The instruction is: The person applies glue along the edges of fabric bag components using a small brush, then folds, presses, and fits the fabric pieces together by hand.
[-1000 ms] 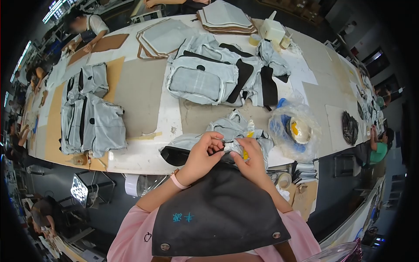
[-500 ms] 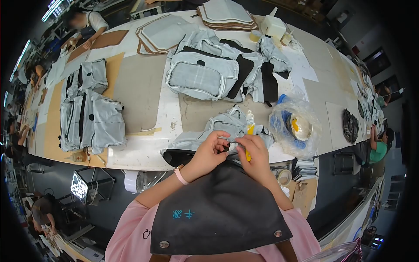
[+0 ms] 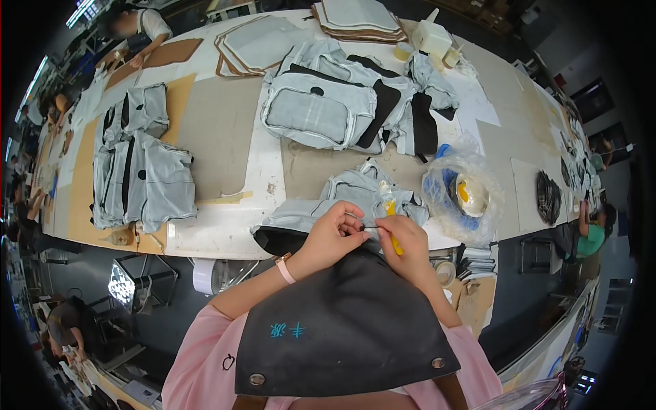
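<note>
My left hand (image 3: 333, 236) is closed, thumb and fingertips pinching one end of a thin dark strip (image 3: 370, 226). At the strip's other end, the fingertips of my right hand (image 3: 404, 247) are pressed together. A slim yellow-handled tool (image 3: 390, 206) is tucked in my right hand, its pale end pointing away from me; I cannot make out its kind. Beneath and beyond both hands lies a grey bag piece (image 3: 352, 186) with dark edging. A black opening or lining (image 3: 277, 240) shows at its left end.
Grey bags (image 3: 311, 116) lie farther back, with more grey bag pieces (image 3: 160, 181) at left. A bowl (image 3: 471, 196) in clear plastic sits at right. Stacked panels (image 3: 359, 20) and a white container (image 3: 430, 41) stand at the back. Co-workers sit around the table.
My hands have drawn slightly apart, the right one shifting right, and the thin strip between them shows more plainly. The yellow-handled tool has tilted and moved slightly with the right hand.
</note>
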